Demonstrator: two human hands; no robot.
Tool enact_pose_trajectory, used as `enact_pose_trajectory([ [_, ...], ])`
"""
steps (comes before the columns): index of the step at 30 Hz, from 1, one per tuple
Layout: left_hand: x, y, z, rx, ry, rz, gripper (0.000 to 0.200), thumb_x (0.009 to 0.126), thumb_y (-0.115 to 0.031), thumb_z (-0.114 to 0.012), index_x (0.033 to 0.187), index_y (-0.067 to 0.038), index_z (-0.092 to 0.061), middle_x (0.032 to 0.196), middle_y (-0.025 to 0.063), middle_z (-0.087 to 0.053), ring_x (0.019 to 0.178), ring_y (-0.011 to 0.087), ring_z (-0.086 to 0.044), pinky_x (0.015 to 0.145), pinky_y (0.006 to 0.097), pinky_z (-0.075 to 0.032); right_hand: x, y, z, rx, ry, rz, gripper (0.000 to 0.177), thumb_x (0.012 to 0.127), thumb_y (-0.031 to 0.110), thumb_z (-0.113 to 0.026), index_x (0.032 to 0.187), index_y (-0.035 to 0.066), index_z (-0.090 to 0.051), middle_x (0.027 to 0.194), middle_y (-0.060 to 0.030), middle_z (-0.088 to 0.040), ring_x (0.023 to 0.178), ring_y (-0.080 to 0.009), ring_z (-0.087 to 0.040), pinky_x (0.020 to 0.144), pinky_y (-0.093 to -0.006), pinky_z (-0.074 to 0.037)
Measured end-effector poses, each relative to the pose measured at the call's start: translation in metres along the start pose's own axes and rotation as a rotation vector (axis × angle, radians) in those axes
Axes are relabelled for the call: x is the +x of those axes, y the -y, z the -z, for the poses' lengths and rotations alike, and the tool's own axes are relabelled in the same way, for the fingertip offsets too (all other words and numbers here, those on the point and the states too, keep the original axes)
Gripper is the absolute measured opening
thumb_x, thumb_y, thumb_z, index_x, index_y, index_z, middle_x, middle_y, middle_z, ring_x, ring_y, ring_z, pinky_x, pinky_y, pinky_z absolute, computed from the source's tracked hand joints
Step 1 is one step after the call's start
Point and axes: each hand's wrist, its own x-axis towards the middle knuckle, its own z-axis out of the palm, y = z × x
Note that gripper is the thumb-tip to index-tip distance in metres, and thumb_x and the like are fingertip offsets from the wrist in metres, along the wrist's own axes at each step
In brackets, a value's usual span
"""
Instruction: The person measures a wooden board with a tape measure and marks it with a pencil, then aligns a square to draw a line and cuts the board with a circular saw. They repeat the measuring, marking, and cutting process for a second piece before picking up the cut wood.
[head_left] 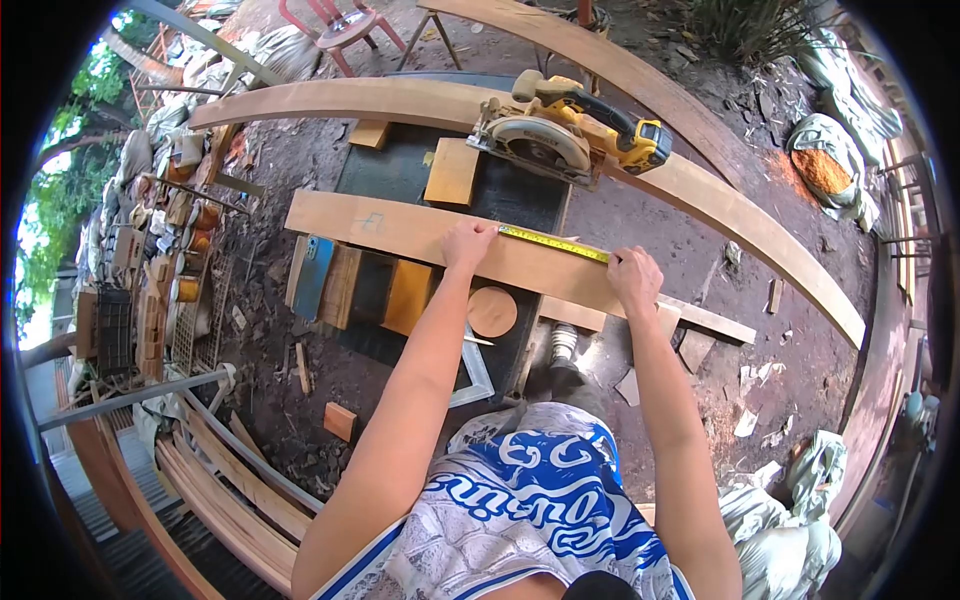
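A yellow tape measure [553, 243] lies stretched along the upper part of a wooden plank [400, 222], which bears a pencil mark near its left end. My left hand [469, 246] is closed on the tape's left end, pressed to the plank. At the tape's right end, my right hand [635, 278] is closed round it; the tape's case is hidden. Wooden blocks [340, 287] and a round wooden disc [492, 312] sit just below the plank. Beyond it, a yellow circular saw [560, 130] rests on a longer board [360, 98].
A metal square [475, 375] lies near my legs. Another long board [600, 65] spans the far side. A red chair [350, 30] stands at the top. Curved planks [215, 480] are stacked lower left, and sacks [790, 550] lie lower right.
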Motion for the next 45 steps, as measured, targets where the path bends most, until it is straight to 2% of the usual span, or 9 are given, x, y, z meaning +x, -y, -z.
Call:
enact_pose_trajectory([
  [4, 0.001, 0.007, -0.01, -0.056, -0.049, -0.086, 0.036, 0.088, -0.043, -0.08, 0.114, -0.017, -0.079, 0.091, 0.0082, -0.078, 0.094, 0.0305, -0.075, 0.087, 0.0473, -0.057, 0.002, 0.001, 0.0, 0.001, -0.021, 0.02, 0.02, 0.091, 0.03, -0.068, 0.093, 0.016, -0.084, 0.098, -0.0104, -0.076, 0.093, -0.0339, -0.074, 0.083, -0.0469, -0.06],
  [6, 0.006, 0.01, -0.012, -0.12, -0.085, -0.253, 0.035, 0.088, -0.034, -0.079, 0.121, -0.021, -0.076, 0.093, 0.0046, -0.074, 0.097, 0.0264, -0.073, 0.087, 0.0454, -0.056, 0.003, 0.002, -0.001, 0.007, -0.041, 0.034, 0.021, 0.091, 0.029, -0.068, 0.091, 0.016, -0.084, 0.096, -0.0105, -0.076, 0.092, -0.0338, -0.074, 0.082, -0.0468, -0.06],
  [10, 0.013, 0.01, -0.009, -0.133, -0.045, -0.305, 0.031, 0.088, -0.026, -0.078, 0.119, -0.024, -0.078, 0.103, 0.0026, -0.072, 0.102, 0.0241, -0.072, 0.089, 0.0432, -0.056, 0.006, 0.004, -0.001, -0.025, -0.022, 0.031, 0.021, 0.091, 0.027, -0.067, 0.088, 0.014, -0.084, 0.095, -0.0109, -0.077, 0.091, -0.0337, -0.074, 0.082, -0.0466, -0.06],
  [12, 0.016, 0.008, -0.006, -0.101, -0.036, -0.411, 0.03, 0.09, -0.021, -0.075, 0.119, -0.026, -0.08, 0.112, 0.0015, -0.07, 0.105, 0.0241, -0.071, 0.091, 0.042, -0.057, 0.008, 0.005, -0.002, -0.036, -0.018, 0.03, 0.02, 0.09, 0.026, -0.067, 0.088, 0.014, -0.084, 0.095, -0.011, -0.077, 0.091, -0.0338, -0.074, 0.082, -0.0462, -0.06],
  [18, 0.012, 0.008, -0.004, -0.137, 0.007, -0.54, 0.027, 0.095, -0.016, -0.069, 0.116, -0.026, -0.083, 0.113, 0.0008, -0.071, 0.105, 0.025, -0.071, 0.09, 0.0397, -0.058, 0.01, 0.003, -0.003, -0.064, 0.017, 0.033, 0.02, 0.089, 0.027, -0.067, 0.088, 0.015, -0.084, 0.097, -0.0111, -0.077, 0.093, -0.0344, -0.075, 0.082, -0.0458, -0.061],
  [24, 0.019, 0.015, -0.009, -0.167, -0.004, -0.58, 0.02, 0.094, -0.018, -0.071, 0.107, -0.024, -0.085, 0.112, -0.0002, -0.075, 0.1, 0.0243, -0.073, 0.085, 0.0394, -0.059, 0.015, 0.002, -0.007, -0.088, 0.064, 0.026, 0.021, 0.09, 0.028, -0.067, 0.09, 0.015, -0.084, 0.1, -0.0116, -0.078, 0.096, -0.0352, -0.075, 0.084, -0.0459, -0.061],
  [30, 0.024, 0.023, -0.02, -0.058, -0.089, -0.665, 0.019, 0.093, -0.019, -0.074, 0.107, -0.024, -0.086, 0.111, -0.0014, -0.076, 0.1, 0.0226, -0.074, 0.084, 0.039, -0.059, 0.015, 0.005, 0.006, -0.071, 0.103, -0.015, 0.023, 0.091, 0.028, -0.066, 0.09, 0.014, -0.085, 0.102, -0.012, -0.078, 0.097, -0.0355, -0.076, 0.084, -0.0467, -0.062],
  [39, 0.015, 0.017, -0.011, -0.046, -0.099, -0.652, 0.025, 0.094, -0.021, -0.074, 0.116, -0.028, -0.083, 0.114, -0.0022, -0.076, 0.102, 0.0224, -0.074, 0.086, 0.038, -0.059, 0.014, 0.004, 0.0, -0.041, 0.082, -0.028, 0.022, 0.088, 0.026, -0.066, 0.088, 0.013, -0.084, 0.099, -0.0135, -0.079, 0.093, -0.0365, -0.076, 0.083, -0.0469, -0.062],
  [45, 0.013, 0.016, -0.011, -0.024, -0.111, -0.639, 0.023, 0.094, -0.021, -0.074, 0.114, -0.029, -0.083, 0.116, -0.0036, -0.076, 0.102, 0.023, -0.074, 0.084, 0.0397, -0.059, 0.02, 0.003, -0.003, -0.059, 0.079, 0.028, 0.022, 0.088, 0.025, -0.067, 0.089, 0.012, -0.084, 0.1, -0.0141, -0.079, 0.094, -0.0375, -0.076, 0.085, -0.0476, -0.062],
])
